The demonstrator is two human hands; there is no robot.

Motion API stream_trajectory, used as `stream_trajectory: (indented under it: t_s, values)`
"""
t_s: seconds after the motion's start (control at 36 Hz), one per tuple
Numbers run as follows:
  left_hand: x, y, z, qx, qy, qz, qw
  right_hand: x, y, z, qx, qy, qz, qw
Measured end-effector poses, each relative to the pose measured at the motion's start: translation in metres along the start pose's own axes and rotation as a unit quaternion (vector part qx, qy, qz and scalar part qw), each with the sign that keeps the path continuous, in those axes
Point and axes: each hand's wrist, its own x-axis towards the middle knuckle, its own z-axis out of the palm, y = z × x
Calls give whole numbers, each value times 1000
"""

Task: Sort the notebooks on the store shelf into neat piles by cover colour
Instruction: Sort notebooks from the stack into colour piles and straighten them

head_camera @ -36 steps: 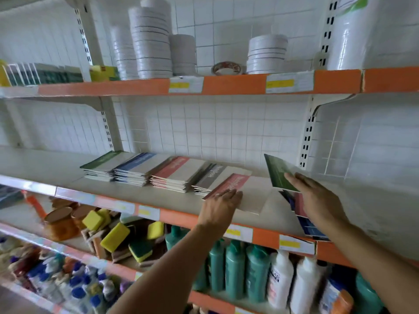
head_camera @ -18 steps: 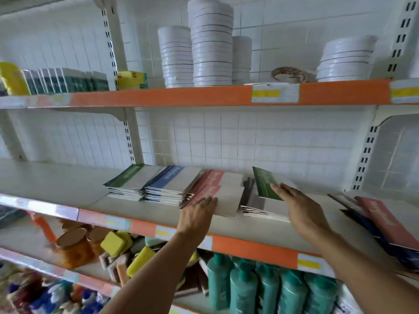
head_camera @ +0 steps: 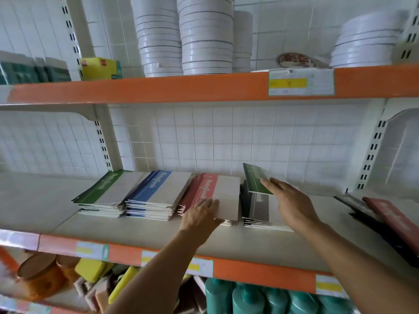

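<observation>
Green notebook, pinched by right hand at 3 o'clock, may slip; left hand, flat and open, could skew red pile.

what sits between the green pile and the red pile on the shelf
The blue pile, shown in the head view, between the green pile and the red pile, close against both.
</observation>
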Motion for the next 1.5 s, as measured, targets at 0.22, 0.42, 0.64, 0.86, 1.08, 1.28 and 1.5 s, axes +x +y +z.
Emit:
stream_trajectory:
  t_s: [0.22,0.42,0.64,0.86,1.08,1.28,1.5]
  values:
    - [12,-11,-1,-6,12,12,1000,20,-12,8,-11,-8,-1,1000]
    - [4,-53,-14,-33,26,-30,999,33,-44,12,-34,-9,-11,999]
    - [-34,-152,-35,-1,62,-67,996,52,-128,17,-30,20,-16,999]
    - [-73,-266,-47,26,51,-86,995,70,-235,44,-7,41,-21,999]
    - [-88,-325,-53,11,67,-106,992,85,-327,51,-18,-6,-80,997]
    - [-87,-360,-52,8,65,-120,991,105,-378,70,-4,-19,-122,992]
    - [-84,-408,-49,15,61,-117,991,132,-423,100,4,-49,-121,991]
